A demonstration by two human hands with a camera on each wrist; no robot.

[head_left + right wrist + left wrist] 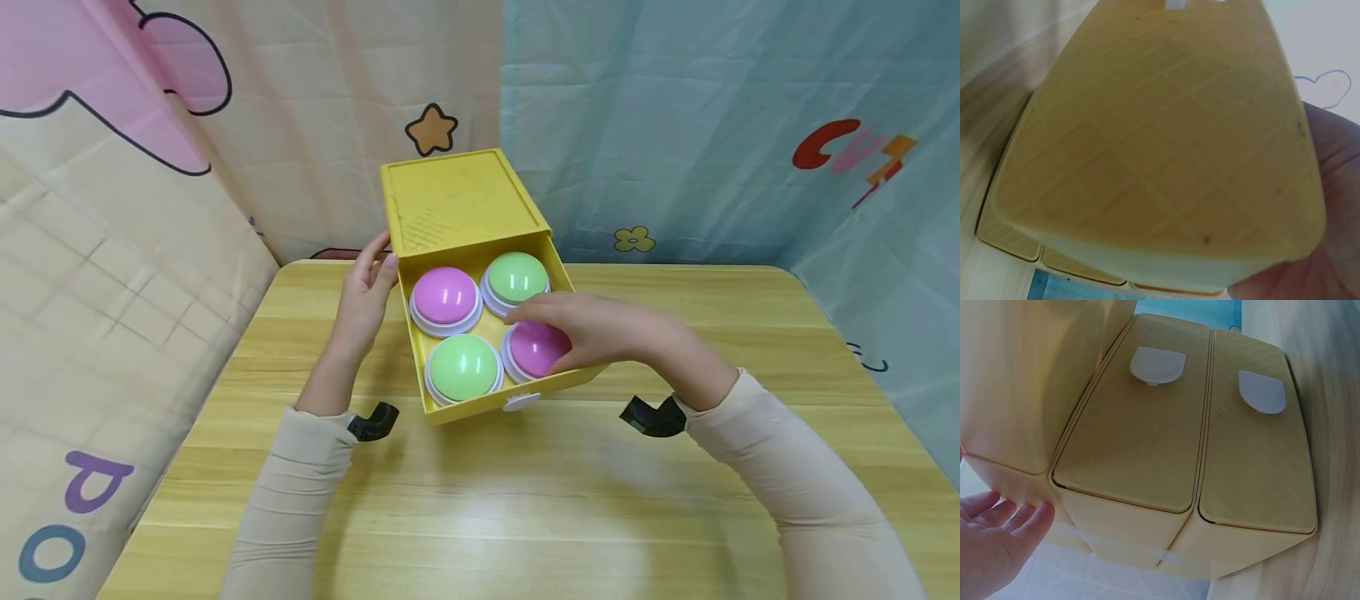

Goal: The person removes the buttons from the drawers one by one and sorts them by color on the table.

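A yellow drawer cabinet [465, 200] stands on the table with its top drawer [459, 410] pulled out. Inside lie two pink domes [445, 295] and two green domes [462, 367], each on a white base. My right hand [607, 331] reaches over the drawer's right wall and grips the front-right pink dome [537, 348]. Fingers of my left hand [363, 300] touch the cabinet's left side near the top. In the left wrist view, two closed drawers [1135, 419] with white handles show below; the right wrist view shows the drawer front [1166, 137] before my right hand [1329, 212].
The wooden table [480, 517] extends around the cabinet. Patterned curtains [675, 125] hang behind it and along both sides. A black wrist camera sits at each cuff, the left one [373, 422] and the right one [654, 417].
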